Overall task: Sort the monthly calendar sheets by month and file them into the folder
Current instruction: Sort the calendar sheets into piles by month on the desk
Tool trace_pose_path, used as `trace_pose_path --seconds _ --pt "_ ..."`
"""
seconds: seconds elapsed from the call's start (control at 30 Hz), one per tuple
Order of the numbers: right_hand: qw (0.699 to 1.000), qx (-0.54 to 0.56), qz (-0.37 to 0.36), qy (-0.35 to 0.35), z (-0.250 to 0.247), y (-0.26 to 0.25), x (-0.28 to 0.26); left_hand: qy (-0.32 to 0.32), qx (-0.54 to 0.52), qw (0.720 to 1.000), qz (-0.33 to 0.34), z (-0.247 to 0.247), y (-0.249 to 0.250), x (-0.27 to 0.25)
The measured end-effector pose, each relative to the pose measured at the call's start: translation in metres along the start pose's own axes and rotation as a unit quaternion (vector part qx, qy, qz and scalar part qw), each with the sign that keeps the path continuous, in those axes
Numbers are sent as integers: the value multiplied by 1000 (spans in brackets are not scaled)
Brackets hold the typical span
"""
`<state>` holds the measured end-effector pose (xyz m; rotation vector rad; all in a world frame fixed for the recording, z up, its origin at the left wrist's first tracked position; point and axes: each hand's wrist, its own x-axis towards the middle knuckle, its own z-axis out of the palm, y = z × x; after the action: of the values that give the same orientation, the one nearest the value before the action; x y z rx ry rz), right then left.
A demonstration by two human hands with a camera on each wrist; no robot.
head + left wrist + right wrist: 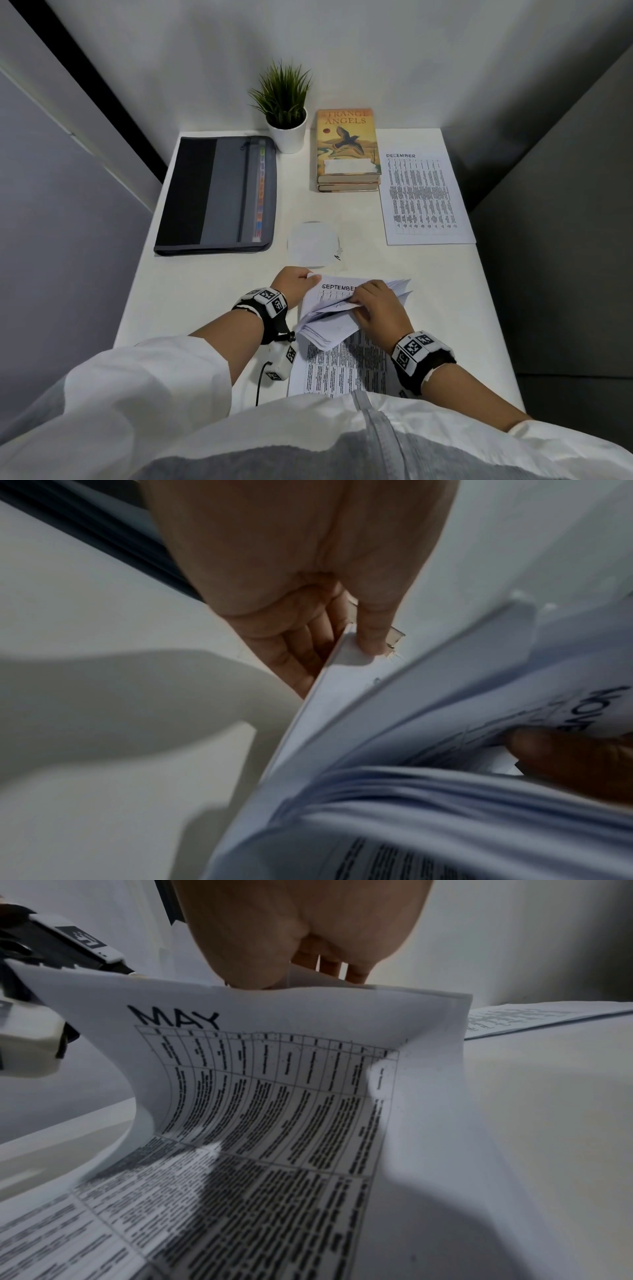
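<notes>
Folder (219, 195) left of books (347, 150)

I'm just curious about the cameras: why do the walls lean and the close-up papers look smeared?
Head view: the wide lens bends the walls inward, though the DECEMBER sheet stays sharp. Left wrist view: the stack of sheets is blurred, close to the lens, and the left hand casts a soft shadow on the table. Right wrist view: the MAY sheet reads clearly but bulges.

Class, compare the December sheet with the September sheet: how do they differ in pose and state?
The December sheet lies flat and alone on the table beside the books; the September sheet is bent upward atop the stack. Nobody touches December; the left hand pinches September's corner while the right hand riffles the sheets below. Both are white printed monthly grids.
</notes>
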<state>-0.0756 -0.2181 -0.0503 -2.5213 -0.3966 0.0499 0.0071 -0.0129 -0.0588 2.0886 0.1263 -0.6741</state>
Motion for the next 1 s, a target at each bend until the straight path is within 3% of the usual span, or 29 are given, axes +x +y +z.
trace_pose_path --seconds 0.17,0.4,0.6,0.77,1.0 --pt "999 25 24 -1 1 2 -1 7 12 1000 17 1 1 2" --pt "999 22 25 -7 3 3 0 -4 -57 998 18 6 0 0" --pt "999 25 27 -12 2 5 1 8 -21 1000 1 0 -3 4" --pt "999 26 16 -10 4 6 4 -2 -30 999 26 4 -1 4" --pt "1000 13 15 -18 3 6 7 10 -44 999 -10 0 -4 5"
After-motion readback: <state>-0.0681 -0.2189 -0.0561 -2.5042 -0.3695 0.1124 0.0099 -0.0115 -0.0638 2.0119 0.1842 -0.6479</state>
